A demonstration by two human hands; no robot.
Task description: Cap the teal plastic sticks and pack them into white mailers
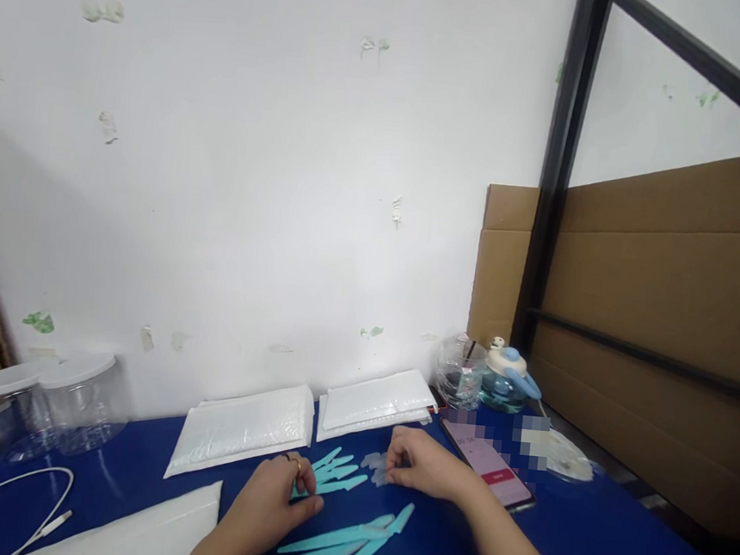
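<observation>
A blue tabletop [438, 538] carries everything here; at its left end stand two clear, white-lidded tubs [89, 417], with a white cable [53, 528] looping nearer the front edge; two piles of white padded mailers [244, 426] lie side by side toward the wall, and a single white mailer [147, 527] lies at front left; mid-table are a fan of teal tools [342, 482], a crossed group of teal tools [347, 539] nearer the front and some small translucent pieces [373, 463]; rightward lie a phone [489, 465] (its screen lit, partly pixelated) and a clear packet [565, 454]; behind them stand a clear container [458, 376] and a blue-handled teapot [503, 388].
</observation>
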